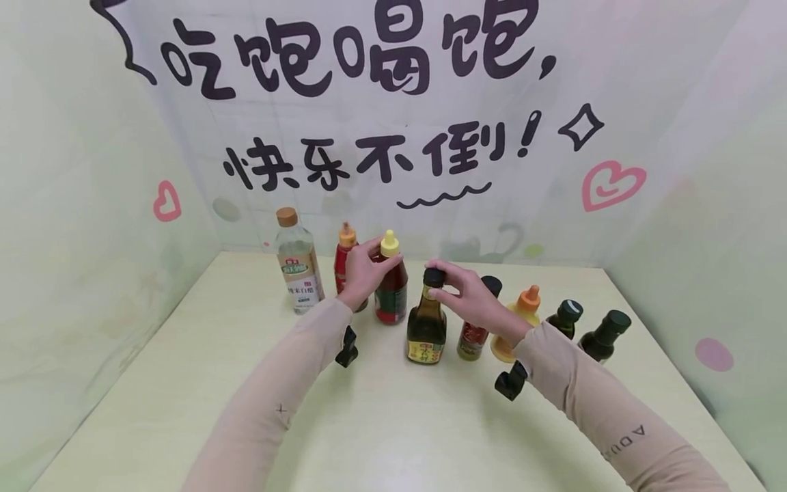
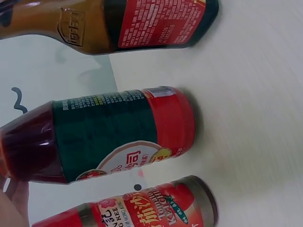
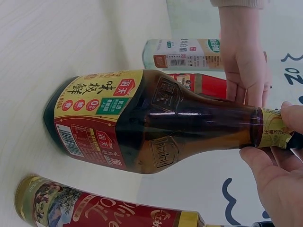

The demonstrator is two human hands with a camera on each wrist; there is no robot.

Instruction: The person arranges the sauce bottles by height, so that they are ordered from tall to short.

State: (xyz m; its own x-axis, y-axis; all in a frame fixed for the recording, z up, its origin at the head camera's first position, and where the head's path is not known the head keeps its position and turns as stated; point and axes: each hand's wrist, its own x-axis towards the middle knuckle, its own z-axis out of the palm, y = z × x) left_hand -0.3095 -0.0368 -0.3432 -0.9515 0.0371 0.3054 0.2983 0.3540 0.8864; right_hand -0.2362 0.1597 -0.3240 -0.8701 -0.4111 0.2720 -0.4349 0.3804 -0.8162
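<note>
While the vinegar btl [image 1: 301,277] stands far L, the ketchup btl [image 1: 341,265] is partly behind the L hand [image 1: 363,273], whose thumb & fingers pinch the yellow-capped btl [image 1: 391,295] by its neck. Next R, the R hand [image 1: 473,297] pinches the soy sauce btl [image 1: 427,326] nr its cap; both btls upright on the table [image 1: 184,355]. Gripped so high, either could tip w/ a sideways tug; farther R, the olive oil btl [image 1: 473,338] could prob. get knocked if that hand swings out.
</note>
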